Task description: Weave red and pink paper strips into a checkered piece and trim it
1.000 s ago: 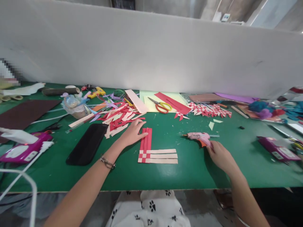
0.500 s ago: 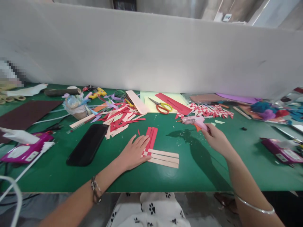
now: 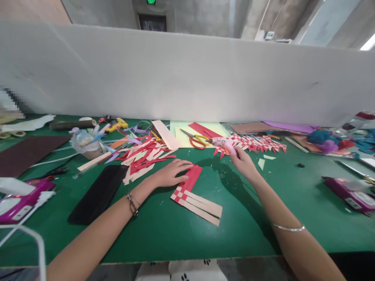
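Note:
My left hand [image 3: 171, 174] lies with its fingers spread on the red strips [image 3: 193, 176] of a woven paper piece. Its red and cream checkered corner [image 3: 179, 195] rests on the green table, and cream strips [image 3: 205, 207] fan out to the right. In my right hand [image 3: 242, 160] is a pink glue gun [image 3: 223, 143], its nozzle pointing left above the table. Just behind the nozzle lie scissors [image 3: 199, 140] with yellow and red handles, on pale yellow paper [image 3: 178, 130].
Red and cream strips [image 3: 143, 156] are heaped behind my left hand, near a black phone [image 3: 98, 195]. Checkered woven pieces [image 3: 258, 143] lie at the back right. Purple devices [image 3: 27, 199] stand at both sides. A grey partition [image 3: 187, 78] runs behind the table.
My left hand has moved up from the checkered corner onto the red strips, and the woven piece has turned slightly. My right hand has moved left with the glue gun. The view has tilted up.

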Demonstrator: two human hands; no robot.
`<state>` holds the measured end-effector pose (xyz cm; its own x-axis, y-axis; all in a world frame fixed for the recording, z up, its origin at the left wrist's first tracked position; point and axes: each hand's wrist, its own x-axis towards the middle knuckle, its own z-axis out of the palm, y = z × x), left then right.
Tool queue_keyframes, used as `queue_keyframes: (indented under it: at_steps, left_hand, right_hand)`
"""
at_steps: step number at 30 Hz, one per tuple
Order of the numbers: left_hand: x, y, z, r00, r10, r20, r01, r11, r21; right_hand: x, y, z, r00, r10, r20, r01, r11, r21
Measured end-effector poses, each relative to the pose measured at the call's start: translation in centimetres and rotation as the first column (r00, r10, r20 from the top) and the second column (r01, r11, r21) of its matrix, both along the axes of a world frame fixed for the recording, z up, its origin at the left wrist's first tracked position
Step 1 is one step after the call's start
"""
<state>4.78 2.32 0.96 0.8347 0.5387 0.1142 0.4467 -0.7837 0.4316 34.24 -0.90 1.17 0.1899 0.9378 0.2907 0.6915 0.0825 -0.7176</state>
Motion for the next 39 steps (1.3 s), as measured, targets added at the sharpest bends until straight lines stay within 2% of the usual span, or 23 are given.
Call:
queue_keyframes:
  at_steps: [6, 10, 15, 19, 24, 29, 32, 34, 37, 39]
  left_hand:
    - [1.9, 2.8, -1.1, 0.999, -0.019, -0.050, 0.018, 1.000, -0.021]
    - [2.2, 2.8, -1.7, 1.000, 0.013, 0.014, -0.012, 0.998, -0.067]
    - [2.3, 2.1, -1.8, 0.973, 0.136, 0.184, -0.104, 0.979, -0.177]
    - [1.6, 1.7, -1.4, 0.935, 0.237, 0.264, -0.144, 0.934, -0.327]
    - [0.2, 0.6, -1.0, 0.898, 0.332, 0.288, -0.146, 0.843, -0.517]
    - [-0.3, -1.1, -0.4, 0.875, 0.362, 0.320, -0.106, 0.790, -0.603]
    - [-0.9, -1.9, 0.1, 0.865, 0.365, 0.345, -0.090, 0.788, -0.609]
    - [-1.4, -2.3, 0.4, 0.849, 0.374, 0.373, -0.119, 0.824, -0.555]
    - [-1.8, -2.6, 0.3, 0.833, 0.361, 0.419, -0.189, 0.898, -0.398]
    - [-1.7, -2.6, 0.1, 0.835, 0.343, 0.430, -0.208, 0.921, -0.330]
  right_hand:
    - [-0.5, -0.7, -1.0, 0.999, -0.048, 0.004, 0.047, 0.998, 0.047]
    - [-0.8, -0.6, -1.3, 0.998, -0.054, -0.013, 0.055, 0.998, 0.038]
    - [-0.4, -0.3, -1.7, 0.995, -0.094, -0.039, 0.095, 0.995, 0.014]
    - [-0.2, -0.3, -1.9, 0.990, -0.131, -0.048, 0.131, 0.991, 0.014]
    - [-0.7, -0.5, -1.8, 0.993, -0.114, -0.041, 0.115, 0.993, 0.014]
    - [-1.1, -0.8, -1.6, 0.996, -0.084, 0.012, 0.083, 0.996, 0.043]
    - [-1.2, -0.8, -1.6, 0.996, -0.056, 0.063, 0.053, 0.997, 0.049]
    - [-1.2, -0.8, -1.6, 0.996, -0.038, 0.084, 0.033, 0.998, 0.053]
    - [-1.4, -0.8, -1.7, 0.996, -0.016, 0.088, 0.011, 0.998, 0.056]
    - [-1.5, -0.8, -1.8, 0.996, -0.010, 0.090, 0.005, 0.998, 0.055]
